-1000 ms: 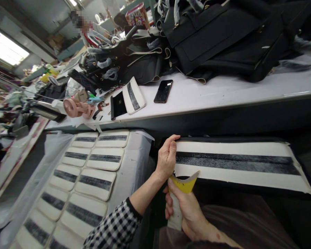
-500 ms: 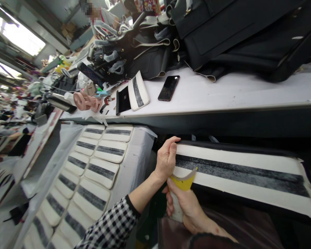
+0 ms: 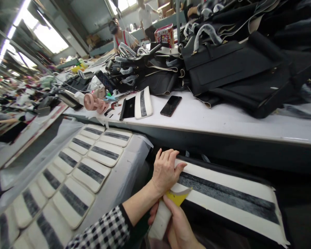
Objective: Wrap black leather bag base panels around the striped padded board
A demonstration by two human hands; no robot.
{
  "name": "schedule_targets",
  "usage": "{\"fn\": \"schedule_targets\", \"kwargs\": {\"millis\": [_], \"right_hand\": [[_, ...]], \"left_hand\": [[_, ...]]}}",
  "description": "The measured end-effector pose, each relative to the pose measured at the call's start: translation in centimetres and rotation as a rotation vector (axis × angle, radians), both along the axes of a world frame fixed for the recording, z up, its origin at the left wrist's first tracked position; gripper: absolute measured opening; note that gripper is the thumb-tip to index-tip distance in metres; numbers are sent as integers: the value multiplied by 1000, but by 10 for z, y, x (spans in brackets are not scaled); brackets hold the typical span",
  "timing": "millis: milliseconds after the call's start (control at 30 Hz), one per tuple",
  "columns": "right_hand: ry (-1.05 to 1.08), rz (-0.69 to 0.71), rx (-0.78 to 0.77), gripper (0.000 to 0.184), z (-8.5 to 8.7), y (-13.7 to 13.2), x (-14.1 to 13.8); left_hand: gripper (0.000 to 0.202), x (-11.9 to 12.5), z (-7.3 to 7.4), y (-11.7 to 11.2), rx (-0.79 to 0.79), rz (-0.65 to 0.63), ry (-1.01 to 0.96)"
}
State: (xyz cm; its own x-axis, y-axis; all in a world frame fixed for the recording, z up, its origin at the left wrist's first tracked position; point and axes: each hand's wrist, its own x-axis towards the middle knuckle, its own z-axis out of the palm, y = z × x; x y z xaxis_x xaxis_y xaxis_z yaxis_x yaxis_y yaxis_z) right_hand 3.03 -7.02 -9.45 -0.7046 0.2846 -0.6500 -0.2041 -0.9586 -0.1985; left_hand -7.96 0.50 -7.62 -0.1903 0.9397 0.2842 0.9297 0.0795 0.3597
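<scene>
A long white panel with a dark, mottled stripe (image 3: 230, 199) lies tilted in front of me, on a black piece. My left hand (image 3: 167, 171), in a checkered sleeve, is closed on its left end, fingers at the far edge and thumb on the face. Just below, my right hand (image 3: 180, 221) is closed round the pale handle of a yellow scraper-like tool (image 3: 178, 197) with a curved edge. The tool's tip is at the panel's near edge; whether it touches is hard to tell. Smaller striped white pieces (image 3: 105, 154) lie in two rows at left.
A white table (image 3: 215, 121) runs across behind the panel. On it are a phone (image 3: 171, 105), a striped piece (image 3: 144, 103), a pink fan (image 3: 95, 103) and piled black bags (image 3: 223, 69). Two people are in the background. A covered stand (image 3: 121, 176) holds the rows at left.
The view has tilted and shifted, showing more of the background. My left hand has shifted its grip, with its thumb now reaching further over the panel's face. The tool stays in my right hand.
</scene>
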Motion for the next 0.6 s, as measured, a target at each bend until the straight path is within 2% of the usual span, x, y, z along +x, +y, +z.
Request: {"fn": "schedule_targets", "kwargs": {"millis": [100,167,233,300,367,400,433,500,567,600], "right_hand": [[-23,36,59,54,8,2,11],[-59,62,122,60,16,2,19],[-81,115,211,63,24,6,29],[-102,193,360,62,34,15,43],[-149,253,554,63,44,37,61],[-187,264,651,63,48,53,71],[-239,249,736,62,52,73,81],[-381,227,921,61,55,123,98],[-616,212,1149,61,53,180,108],[-758,248,1293,60,51,208,112]], "left_hand": [[44,1,3,1,0,-7,-43],[45,-4,1,4,1,-14,-190],[46,-13,-4,9,22,7,-490],[50,-23,-12,11,94,98,-864],[57,-31,-19,6,174,215,-1134],[60,-34,-22,0,208,262,-1192],[61,-34,-23,-9,226,291,-1189],[58,-31,-23,-31,208,288,-1052],[58,-24,-20,-52,92,196,-738],[64,-21,-18,-60,34,128,-548]]}}
